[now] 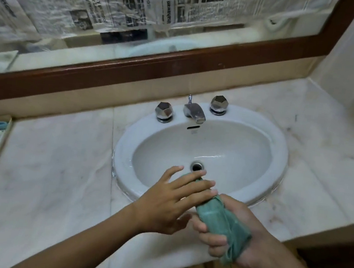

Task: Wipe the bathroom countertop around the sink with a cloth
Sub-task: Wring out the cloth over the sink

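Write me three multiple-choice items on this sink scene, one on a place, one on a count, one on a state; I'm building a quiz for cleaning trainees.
1. Where is the green cloth?
A. Bunched in the right hand, above the sink's front rim
B. Draped over the faucet
C. Spread flat on the patterned tray

2. How many faceted chrome knobs flank the faucet?
A. One
B. Two
C. Four

3. What is the left hand doing?
A. Turning a knob
B. Pressing flat on the marble countertop
C. Fingers open, laid over the cloth's upper end

Answers: 1 A, the right hand's grip wraps it; 2 B, one knob left, one right; 3 C, its fingers overlap the cloth.
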A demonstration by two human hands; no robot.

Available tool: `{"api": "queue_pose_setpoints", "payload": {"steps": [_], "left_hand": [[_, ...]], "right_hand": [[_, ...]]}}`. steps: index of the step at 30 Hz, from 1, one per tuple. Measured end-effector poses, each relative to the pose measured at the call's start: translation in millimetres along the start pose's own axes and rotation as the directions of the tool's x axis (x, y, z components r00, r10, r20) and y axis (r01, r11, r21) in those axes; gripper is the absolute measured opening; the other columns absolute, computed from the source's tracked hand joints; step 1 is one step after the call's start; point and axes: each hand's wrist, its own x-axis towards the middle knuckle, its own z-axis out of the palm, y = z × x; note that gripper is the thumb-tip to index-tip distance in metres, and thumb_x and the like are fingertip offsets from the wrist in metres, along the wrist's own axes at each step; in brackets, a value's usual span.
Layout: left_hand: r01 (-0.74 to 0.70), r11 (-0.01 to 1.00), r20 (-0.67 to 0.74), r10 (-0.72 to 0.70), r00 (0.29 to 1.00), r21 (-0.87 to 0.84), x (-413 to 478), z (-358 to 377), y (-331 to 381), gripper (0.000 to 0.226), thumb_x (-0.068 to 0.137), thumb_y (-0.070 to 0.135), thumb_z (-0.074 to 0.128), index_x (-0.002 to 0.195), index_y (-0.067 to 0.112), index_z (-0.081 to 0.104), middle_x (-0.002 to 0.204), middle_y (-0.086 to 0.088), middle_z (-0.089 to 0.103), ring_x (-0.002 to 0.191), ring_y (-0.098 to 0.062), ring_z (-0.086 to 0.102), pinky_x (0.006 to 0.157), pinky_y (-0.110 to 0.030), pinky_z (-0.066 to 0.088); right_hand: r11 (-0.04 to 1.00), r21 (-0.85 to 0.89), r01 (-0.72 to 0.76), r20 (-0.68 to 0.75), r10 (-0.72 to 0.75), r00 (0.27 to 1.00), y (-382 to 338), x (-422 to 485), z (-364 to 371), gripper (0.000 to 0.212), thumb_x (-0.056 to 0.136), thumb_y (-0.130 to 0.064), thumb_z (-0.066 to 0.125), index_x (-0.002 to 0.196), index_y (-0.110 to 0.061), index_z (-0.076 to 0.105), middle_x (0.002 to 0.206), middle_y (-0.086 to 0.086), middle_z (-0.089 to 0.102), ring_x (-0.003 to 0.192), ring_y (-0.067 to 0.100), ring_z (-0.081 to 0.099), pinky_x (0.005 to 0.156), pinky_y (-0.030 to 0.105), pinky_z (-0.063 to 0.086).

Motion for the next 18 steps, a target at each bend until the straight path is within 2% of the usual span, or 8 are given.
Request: {"api": "queue_pose_setpoints", "payload": {"steps": [3, 6, 9, 11, 13, 15, 17, 18], "left_hand": [[-0.075, 0.997, -0.177, 0.068, 0.982, -0.035, 22.0, -7.3, -14.3, 0.061, 0.08, 0.027, 0.073, 0.132, 0.013, 0.046, 0.118, -0.005, 0.062, 0.105, -0.024, 0.063, 0.085, -0.04, 0.047], [-0.125, 0.992, -0.308, 0.121, 0.944, 0.008, 42.6, -19.5, -29.3, 0.034, 0.081, 0.013, 0.07, 0.111, 0.014, 0.055, 0.082, -0.005, 0.064, 0.065, -0.022, 0.055, 0.053, -0.033, 0.044], [-0.15, 0.984, -0.294, 0.172, 0.94, 0.098, 54.2, -33.5, -46.2, 0.016, 0.078, 0.013, 0.066, 0.094, 0.014, 0.065, 0.064, 0.001, 0.057, 0.049, -0.02, 0.046, 0.038, -0.029, 0.034], [-0.163, 0.98, -0.173, 0.182, 0.968, 0.117, 59.3, -39.4, -58.5, 0.015, 0.076, 0.022, 0.068, 0.087, 0.011, 0.07, 0.063, 0.001, 0.061, 0.047, -0.021, 0.053, 0.037, -0.025, 0.036], [-0.131, 0.977, 0.007, 0.132, 0.991, 0.166, 67.6, -44.5, -73.2, 0.021, 0.066, 0.029, 0.071, 0.075, 0.01, 0.065, 0.058, -0.001, 0.062, 0.043, -0.025, 0.057, 0.037, -0.02, 0.034], [-0.037, 0.956, 0.172, -0.014, 0.985, 0.291, 83.8, -54.9, -83.4, 0.027, 0.045, 0.028, 0.08, 0.058, 0.015, 0.06, 0.046, 0.0, 0.056, 0.034, -0.025, 0.053, 0.041, -0.015, 0.022], [0.031, 0.922, 0.243, -0.134, 0.961, 0.386, 103.0, -68.1, -85.5, 0.028, 0.036, 0.022, 0.08, 0.049, 0.019, 0.056, 0.043, 0.002, 0.054, 0.032, -0.022, 0.048, 0.045, -0.013, 0.013], [0.07, 0.91, 0.297, -0.205, 0.933, 0.408, 110.0, -73.0, -84.2, 0.023, 0.046, 0.019, 0.077, 0.055, 0.019, 0.056, 0.051, 0.001, 0.057, 0.039, -0.023, 0.048, 0.044, -0.015, 0.014]], "right_hand": [[0.994, -0.109, 0.022, 0.062, -0.015, 0.998, -14.1, 0.1, 10.0, 0.04, 0.077, -0.04, 0.036, 0.066, -0.005, 0.053, 0.055, 0.007, 0.044, 0.033, 0.012, 0.033, 0.035, 0.016, 0.021], [0.97, -0.237, 0.049, 0.089, -0.029, 0.996, -26.7, -0.3, 29.2, 0.022, 0.061, -0.028, 0.051, 0.07, -0.01, 0.045, 0.059, 0.006, 0.037, 0.035, 0.01, 0.028, 0.037, 0.016, 0.017], [0.867, -0.498, 0.007, -0.022, -0.021, 1.0, -44.5, -0.8, 47.7, 0.022, 0.058, -0.015, 0.052, 0.074, -0.016, 0.037, 0.057, 0.002, 0.031, 0.038, 0.007, 0.022, 0.036, 0.013, 0.016], [0.709, -0.703, -0.048, -0.144, -0.076, 0.987, -58.6, 2.9, 61.7, 0.023, 0.06, -0.009, 0.052, 0.077, -0.014, 0.037, 0.053, 0.001, 0.031, 0.038, 0.008, 0.022, 0.036, 0.013, 0.018], [0.394, -0.91, -0.125, -0.249, -0.282, 0.926, -73.3, 14.8, 72.6, 0.019, 0.062, -0.005, 0.06, 0.068, -0.008, 0.043, 0.041, 0.001, 0.038, 0.032, 0.012, 0.029, 0.037, 0.015, 0.023], [0.101, -0.971, -0.217, -0.238, -0.503, 0.831, -90.6, 32.5, 80.2, 0.027, 0.065, -0.002, 0.068, 0.055, -0.009, 0.044, 0.036, -0.002, 0.043, 0.03, 0.013, 0.036, 0.038, 0.016, 0.028], [-0.058, -0.952, -0.3, -0.197, -0.633, 0.748, -107.1, 48.1, 82.0, 0.031, 0.067, -0.001, 0.068, 0.053, -0.01, 0.042, 0.042, 0.0, 0.045, 0.033, 0.014, 0.04, 0.039, 0.018, 0.029], [-0.11, -0.934, -0.339, -0.179, -0.677, 0.714, -113.3, 54.5, 81.0, 0.027, 0.068, 0.0, 0.063, 0.055, -0.01, 0.042, 0.047, 0.002, 0.046, 0.034, 0.015, 0.042, 0.037, 0.018, 0.03]]}}
